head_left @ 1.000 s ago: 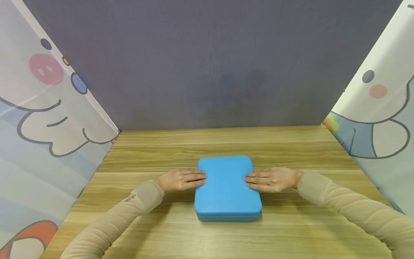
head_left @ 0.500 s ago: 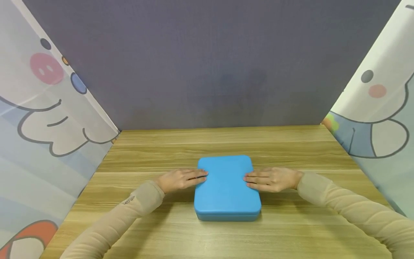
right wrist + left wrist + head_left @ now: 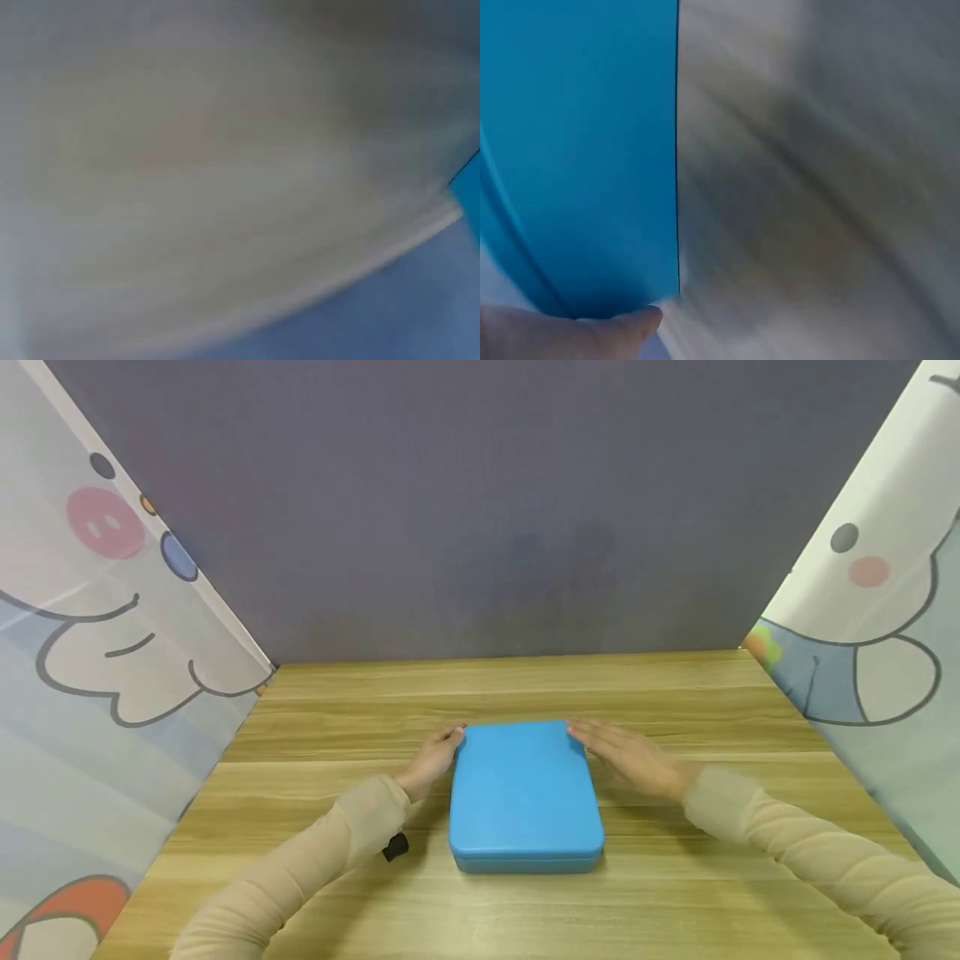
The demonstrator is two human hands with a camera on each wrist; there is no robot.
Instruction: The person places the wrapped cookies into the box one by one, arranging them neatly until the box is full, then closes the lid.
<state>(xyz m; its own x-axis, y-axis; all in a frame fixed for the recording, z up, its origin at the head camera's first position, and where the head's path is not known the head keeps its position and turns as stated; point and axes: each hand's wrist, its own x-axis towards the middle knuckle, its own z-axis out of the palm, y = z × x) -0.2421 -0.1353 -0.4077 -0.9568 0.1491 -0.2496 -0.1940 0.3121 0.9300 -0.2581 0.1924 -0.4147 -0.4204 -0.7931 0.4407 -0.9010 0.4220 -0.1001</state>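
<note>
A light-blue rectangular box point(image 3: 527, 793) with rounded corners and its lid down lies on the wooden table. My left hand point(image 3: 431, 762) is at its far left corner, thumb along the side; the other fingers are mostly hidden in the head view. In the left wrist view, a straight digit point(image 3: 622, 328) reaches along the edge of the blue box point(image 3: 592, 165). On the other side, my right hand point(image 3: 628, 758) lays straight fingers at the far right corner. The right wrist view is blurred, with a bit of the blue box point(image 3: 471, 196) at its right edge.
The wood-grain table point(image 3: 352, 689) ends at a dark grey panel point(image 3: 480, 510) at the back. Cartoon-printed sheets, one at left point(image 3: 67, 710) and one at right point(image 3: 892, 693), flank it. A small black device point(image 3: 395, 847) shows under the left cuff.
Both hands have left the middle of the lid's sides and slid away from me to the far corners. The left wrist has turned, showing the black device. The box stays in place.
</note>
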